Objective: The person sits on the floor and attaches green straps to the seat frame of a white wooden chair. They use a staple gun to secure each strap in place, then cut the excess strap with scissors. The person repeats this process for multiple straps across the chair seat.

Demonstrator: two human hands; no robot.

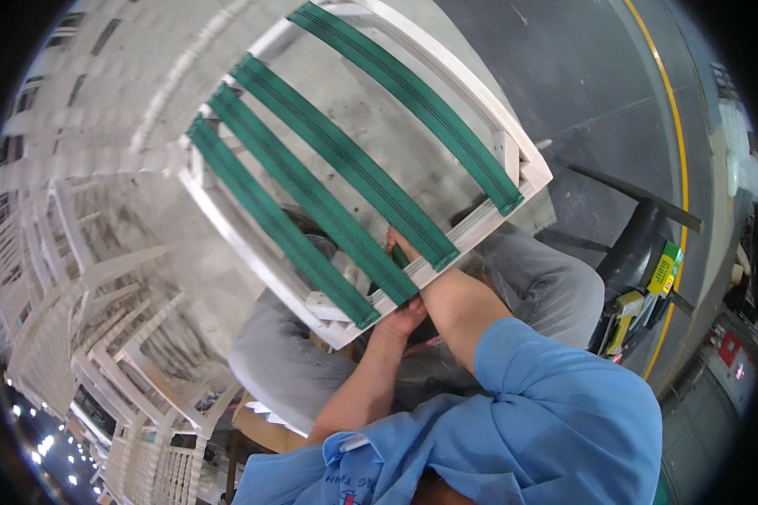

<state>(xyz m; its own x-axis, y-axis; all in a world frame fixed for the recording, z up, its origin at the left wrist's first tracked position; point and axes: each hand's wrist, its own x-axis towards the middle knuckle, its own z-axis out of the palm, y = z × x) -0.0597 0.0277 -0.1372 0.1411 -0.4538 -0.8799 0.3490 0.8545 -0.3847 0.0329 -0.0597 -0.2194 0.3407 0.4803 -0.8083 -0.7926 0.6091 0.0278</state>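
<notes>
A pale wooden seat frame (242, 250) rests across my lap, its near edge angled toward my hands. Several green webbing straps (299, 175) run across it from the far rail to the near rail, with a wide gap before the rightmost one. My left hand (406, 318) is at the outside of the near rail, by a strap end; its fingers are mostly hidden. My right hand (396, 241) reaches under the near rail and shows inside the frame between two straps. Its fingers curl by something dark green that I cannot make out.
Pale wooden chairs (147, 370) crowd the left side. At right stands a black padded seat (636, 240) with yellow and green packages (665, 268) beside it. A yellow line (680, 168) crosses the grey floor (577, 80). A cardboard box (265, 431) sits by my left leg.
</notes>
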